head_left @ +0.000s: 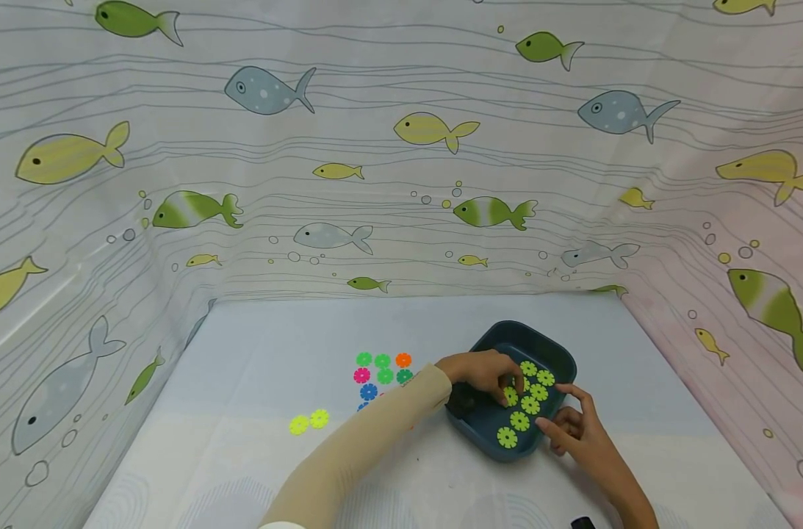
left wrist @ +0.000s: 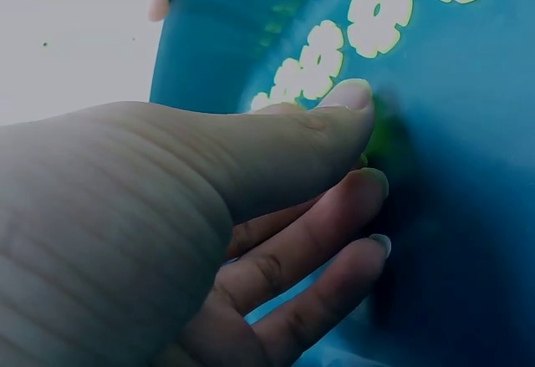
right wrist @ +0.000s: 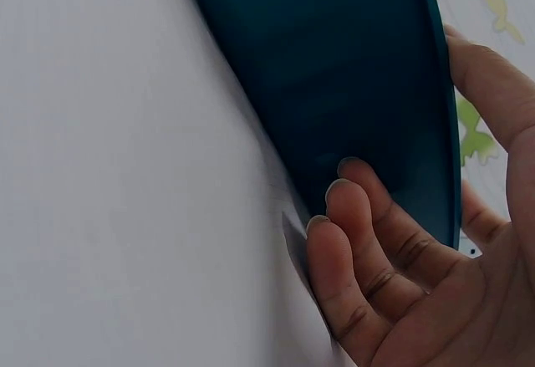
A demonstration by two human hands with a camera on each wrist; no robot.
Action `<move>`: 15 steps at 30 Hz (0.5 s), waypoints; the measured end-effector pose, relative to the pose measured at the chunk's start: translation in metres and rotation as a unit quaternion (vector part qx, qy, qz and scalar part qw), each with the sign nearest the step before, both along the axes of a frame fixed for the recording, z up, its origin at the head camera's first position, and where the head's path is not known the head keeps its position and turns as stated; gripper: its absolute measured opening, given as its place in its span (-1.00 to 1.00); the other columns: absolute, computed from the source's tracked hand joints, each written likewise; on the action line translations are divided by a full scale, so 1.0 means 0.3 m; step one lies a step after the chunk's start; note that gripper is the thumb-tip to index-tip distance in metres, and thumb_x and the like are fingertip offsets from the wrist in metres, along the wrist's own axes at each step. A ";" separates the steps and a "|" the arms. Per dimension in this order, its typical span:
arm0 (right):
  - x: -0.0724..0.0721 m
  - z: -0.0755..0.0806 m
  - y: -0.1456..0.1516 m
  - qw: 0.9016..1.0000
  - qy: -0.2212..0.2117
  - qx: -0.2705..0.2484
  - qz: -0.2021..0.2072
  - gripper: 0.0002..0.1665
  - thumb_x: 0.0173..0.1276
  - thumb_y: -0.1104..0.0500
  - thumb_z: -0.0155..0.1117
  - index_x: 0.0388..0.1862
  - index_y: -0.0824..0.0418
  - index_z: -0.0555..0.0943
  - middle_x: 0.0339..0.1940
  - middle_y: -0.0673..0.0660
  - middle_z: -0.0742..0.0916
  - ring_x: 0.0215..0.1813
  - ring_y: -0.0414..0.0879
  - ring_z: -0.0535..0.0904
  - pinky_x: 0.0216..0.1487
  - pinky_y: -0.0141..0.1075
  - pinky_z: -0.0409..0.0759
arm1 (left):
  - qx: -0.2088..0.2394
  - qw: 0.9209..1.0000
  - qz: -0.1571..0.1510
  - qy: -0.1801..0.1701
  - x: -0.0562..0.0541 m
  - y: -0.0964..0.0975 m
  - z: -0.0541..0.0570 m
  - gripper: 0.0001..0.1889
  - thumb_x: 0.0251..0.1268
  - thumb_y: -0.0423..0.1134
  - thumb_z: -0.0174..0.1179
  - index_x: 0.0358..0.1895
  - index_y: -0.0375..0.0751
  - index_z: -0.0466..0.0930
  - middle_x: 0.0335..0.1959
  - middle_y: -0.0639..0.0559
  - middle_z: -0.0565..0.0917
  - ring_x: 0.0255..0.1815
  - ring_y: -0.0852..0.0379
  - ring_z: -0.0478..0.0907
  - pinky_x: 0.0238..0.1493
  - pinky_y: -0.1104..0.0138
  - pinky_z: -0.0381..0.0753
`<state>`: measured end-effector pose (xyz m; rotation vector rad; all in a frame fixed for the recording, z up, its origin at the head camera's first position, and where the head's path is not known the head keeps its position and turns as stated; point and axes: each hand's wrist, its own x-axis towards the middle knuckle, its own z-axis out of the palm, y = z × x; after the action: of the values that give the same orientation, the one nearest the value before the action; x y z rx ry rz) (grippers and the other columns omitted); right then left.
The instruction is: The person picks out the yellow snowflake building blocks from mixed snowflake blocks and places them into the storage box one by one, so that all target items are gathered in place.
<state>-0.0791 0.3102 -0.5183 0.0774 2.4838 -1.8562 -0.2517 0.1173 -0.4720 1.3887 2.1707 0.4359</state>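
Observation:
A dark blue tub stands on the table with several yellow-green notched plastic discs lying in it. My left hand reaches down inside the tub, among the discs. In the left wrist view its thumb and finger pinch a disc, of which only a sliver of yellow edge shows; the rest is hidden by the fingers. My right hand holds the tub by its right side. The right wrist view shows its fingertips pressed to the outer wall, with the thumb at the rim.
Left of the tub, several green, orange, pink and blue discs lie in rows, partly covered by the left sleeve. Two yellow discs lie farther left. A black object is at the near edge. Fish-printed sheets wall in the table.

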 end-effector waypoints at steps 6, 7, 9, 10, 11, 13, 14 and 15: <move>0.001 0.002 -0.001 1.000 -0.001 0.003 0.000 -0.09 0.47 0.09 0.39 0.54 0.02 -0.01 -0.24 0.33 0.63 -0.39 0.10 0.61 -0.32 -0.15 0.66 | -0.008 1.000 0.009 0.008 0.001 -0.001 0.002 -0.62 0.24 -0.23 0.50 0.12 -0.01 0.69 -0.26 0.21 0.63 -0.27 0.32 0.56 -0.26 0.52 0.53; 0.002 0.003 -0.002 1.000 -0.001 0.002 -0.001 -0.09 0.47 0.10 0.39 0.53 0.01 0.00 -0.24 0.33 0.63 -0.39 0.09 0.61 -0.33 -0.15 0.66 | -0.008 1.000 0.010 0.007 0.001 -0.001 0.002 -0.62 0.24 -0.24 0.50 0.12 -0.01 0.69 -0.26 0.21 0.63 -0.27 0.32 0.57 -0.25 0.52 0.53; 0.003 0.006 -0.003 1.000 -0.001 0.001 -0.002 -0.09 0.47 0.11 0.39 0.54 0.01 0.00 -0.23 0.33 0.63 -0.39 0.09 0.60 -0.33 -0.16 0.66 | -0.007 1.000 0.013 0.007 0.001 -0.002 0.003 -0.62 0.24 -0.25 0.50 0.11 -0.02 0.69 -0.26 0.21 0.64 -0.27 0.32 0.58 -0.25 0.52 0.54; 0.004 0.007 -0.003 1.000 -0.002 0.000 -0.002 -0.09 0.47 0.11 0.39 0.54 0.00 0.00 -0.23 0.33 0.62 -0.38 0.08 0.60 -0.33 -0.16 0.66 | -0.007 1.000 0.013 0.007 0.001 -0.002 0.004 -0.63 0.24 -0.26 0.50 0.11 -0.02 0.69 -0.26 0.20 0.64 -0.27 0.31 0.58 -0.25 0.51 0.54; 0.003 0.008 -0.004 1.000 -0.003 -0.001 -0.004 -0.09 0.46 0.11 0.39 0.54 0.00 0.00 -0.23 0.33 0.63 -0.38 0.08 0.60 -0.33 -0.16 0.66 | -0.007 1.000 0.013 0.007 0.001 -0.002 0.005 -0.63 0.24 -0.26 0.50 0.11 -0.02 0.69 -0.26 0.20 0.65 -0.27 0.32 0.58 -0.25 0.51 0.54; 0.003 0.008 -0.004 1.000 -0.005 -0.001 -0.006 -0.08 0.46 0.11 0.40 0.54 0.00 0.01 -0.24 0.32 0.63 -0.39 0.08 0.60 -0.33 -0.16 0.65 | -0.006 1.000 0.014 0.007 0.001 -0.002 0.006 -0.63 0.24 -0.27 0.50 0.10 -0.03 0.70 -0.25 0.19 0.66 -0.26 0.32 0.58 -0.24 0.52 0.54; 0.003 0.008 -0.004 1.000 -0.005 -0.001 -0.006 -0.08 0.46 0.11 0.40 0.54 0.00 0.00 -0.24 0.32 0.62 -0.38 0.08 0.60 -0.33 -0.17 0.65 | -0.005 1.000 0.014 0.007 0.001 -0.002 0.007 -0.63 0.23 -0.27 0.50 0.10 -0.03 0.70 -0.24 0.18 0.66 -0.25 0.33 0.58 -0.23 0.52 0.54; 0.002 0.007 -0.003 1.000 -0.005 0.000 -0.004 -0.08 0.46 0.11 0.40 0.54 0.01 0.00 -0.24 0.32 0.62 -0.38 0.08 0.60 -0.33 -0.17 0.65 | -0.004 1.000 0.013 0.006 0.001 -0.003 0.007 -0.63 0.23 -0.27 0.50 0.10 -0.04 0.70 -0.23 0.18 0.66 -0.24 0.33 0.58 -0.22 0.52 0.54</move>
<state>-0.0785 0.3093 -0.5161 0.0977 2.4815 -1.8538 -0.2514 0.1165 -0.4699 1.3627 2.2013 0.4278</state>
